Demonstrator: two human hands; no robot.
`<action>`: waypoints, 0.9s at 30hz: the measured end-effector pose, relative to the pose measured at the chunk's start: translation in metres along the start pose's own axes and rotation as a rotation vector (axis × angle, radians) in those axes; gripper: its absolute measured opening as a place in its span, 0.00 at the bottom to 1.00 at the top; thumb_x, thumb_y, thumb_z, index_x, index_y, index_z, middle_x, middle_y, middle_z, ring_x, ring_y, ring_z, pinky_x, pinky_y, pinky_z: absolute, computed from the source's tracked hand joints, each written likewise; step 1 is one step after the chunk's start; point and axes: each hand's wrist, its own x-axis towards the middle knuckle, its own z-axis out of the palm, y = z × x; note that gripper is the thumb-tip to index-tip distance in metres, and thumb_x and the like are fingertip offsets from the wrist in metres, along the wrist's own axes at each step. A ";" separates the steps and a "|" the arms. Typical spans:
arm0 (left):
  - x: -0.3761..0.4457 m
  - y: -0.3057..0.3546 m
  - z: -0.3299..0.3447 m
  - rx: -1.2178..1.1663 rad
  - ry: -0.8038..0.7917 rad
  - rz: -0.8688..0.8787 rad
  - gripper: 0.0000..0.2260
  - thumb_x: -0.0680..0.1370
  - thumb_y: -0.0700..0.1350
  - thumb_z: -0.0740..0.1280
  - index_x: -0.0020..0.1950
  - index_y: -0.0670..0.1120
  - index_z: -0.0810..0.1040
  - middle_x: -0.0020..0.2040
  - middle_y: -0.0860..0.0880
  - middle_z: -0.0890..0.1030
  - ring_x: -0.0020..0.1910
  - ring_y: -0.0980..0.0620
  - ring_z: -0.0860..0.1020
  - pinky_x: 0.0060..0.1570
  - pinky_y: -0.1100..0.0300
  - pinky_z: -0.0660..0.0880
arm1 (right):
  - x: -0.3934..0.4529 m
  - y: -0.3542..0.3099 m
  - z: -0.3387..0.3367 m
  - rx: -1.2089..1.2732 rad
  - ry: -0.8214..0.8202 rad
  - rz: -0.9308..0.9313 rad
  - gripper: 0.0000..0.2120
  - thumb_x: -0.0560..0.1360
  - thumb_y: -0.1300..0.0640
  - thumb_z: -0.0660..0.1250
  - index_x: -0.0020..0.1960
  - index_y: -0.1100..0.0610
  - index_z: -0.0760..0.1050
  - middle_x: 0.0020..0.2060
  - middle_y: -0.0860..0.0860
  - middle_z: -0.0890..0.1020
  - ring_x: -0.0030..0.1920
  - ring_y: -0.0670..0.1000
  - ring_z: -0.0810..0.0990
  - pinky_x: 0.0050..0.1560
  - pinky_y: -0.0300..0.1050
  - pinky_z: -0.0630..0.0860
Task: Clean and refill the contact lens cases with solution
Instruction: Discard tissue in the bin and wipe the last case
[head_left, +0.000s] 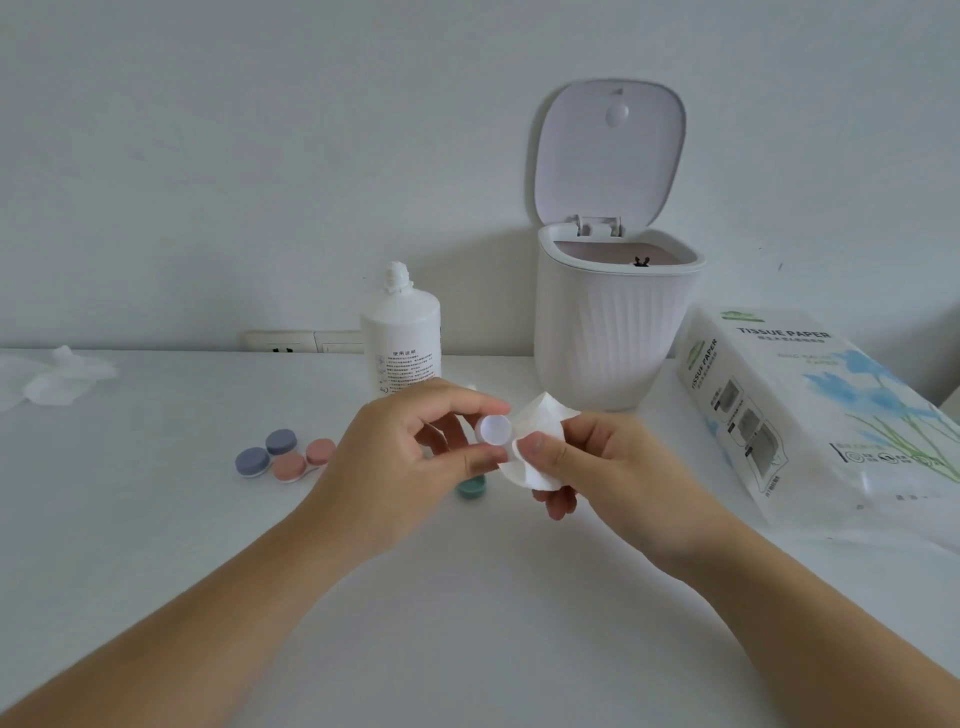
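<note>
Both forearms reach in from the bottom corners, meeting mid-frame above the white surface (156, 519). Left hand (410, 457), fingers pinched on a small white lens case (494, 430); right hand (597, 462), fingers clamped on a folded tissue (540, 447) touching it. A teal cap (471, 487) peeks out below, mostly hidden.
</note>
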 end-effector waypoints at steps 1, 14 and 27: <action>0.000 0.000 0.000 0.019 0.014 0.002 0.13 0.68 0.53 0.77 0.52 0.63 0.83 0.43 0.60 0.82 0.39 0.51 0.79 0.42 0.59 0.78 | 0.000 0.000 0.000 -0.004 -0.033 0.013 0.12 0.76 0.45 0.68 0.40 0.49 0.83 0.33 0.48 0.82 0.33 0.47 0.80 0.39 0.38 0.76; -0.010 0.007 0.011 -0.044 -0.015 0.000 0.14 0.65 0.51 0.79 0.42 0.53 0.76 0.37 0.56 0.80 0.34 0.50 0.76 0.35 0.50 0.75 | -0.001 0.004 0.000 -0.051 -0.029 -0.025 0.24 0.78 0.44 0.62 0.41 0.67 0.76 0.28 0.52 0.79 0.31 0.48 0.77 0.38 0.32 0.71; -0.003 0.000 -0.006 0.035 -0.187 -0.012 0.12 0.69 0.53 0.77 0.50 0.62 0.82 0.42 0.51 0.82 0.42 0.49 0.80 0.51 0.45 0.77 | -0.002 0.004 -0.001 -0.134 -0.234 0.045 0.22 0.77 0.45 0.65 0.41 0.66 0.77 0.31 0.60 0.77 0.31 0.52 0.75 0.37 0.41 0.72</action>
